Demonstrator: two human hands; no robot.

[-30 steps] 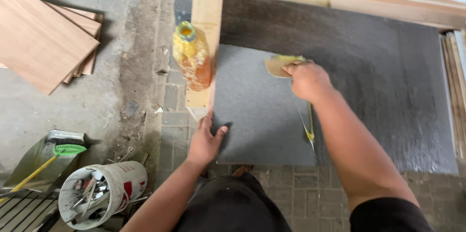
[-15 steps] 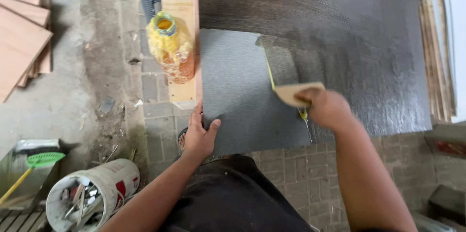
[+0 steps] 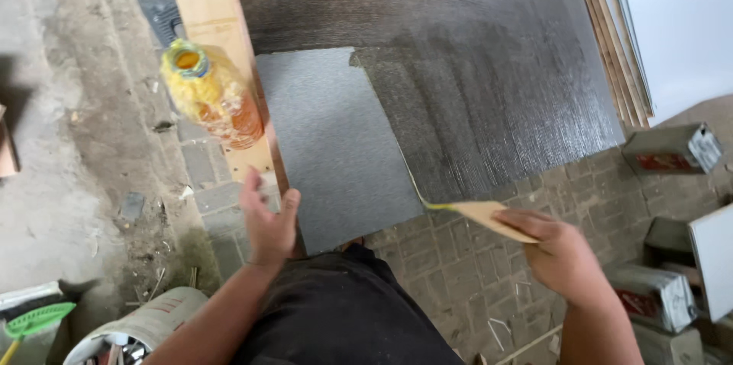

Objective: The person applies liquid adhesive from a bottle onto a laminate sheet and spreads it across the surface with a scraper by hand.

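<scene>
A large grey panel [image 3: 336, 143] lies on the paved ground, most of it dark and streaked with spread glue. My right hand [image 3: 561, 254] grips a thin tan spreader card [image 3: 481, 216] just off the panel's near edge, a yellow glue strand trailing from it. My left hand [image 3: 267, 220] rests, fingers apart, on the near end of a light wooden plank [image 3: 210, 21] along the panel's left side. A plastic bottle of yellow-orange liquid [image 3: 210, 98] stands on that plank.
A white bucket of tools [image 3: 141, 331] and a green brush [image 3: 34, 321] sit at the lower left. Stacked thin boards [image 3: 611, 29] lean at the panel's right. Metal cans [image 3: 672, 147] and a white panel [image 3: 714, 258] are on the right.
My right hand has dragged the spreader card down off the panel's near edge, leaving a wider dark glued strip. The view has shifted, and my left hand stays by the plank.
</scene>
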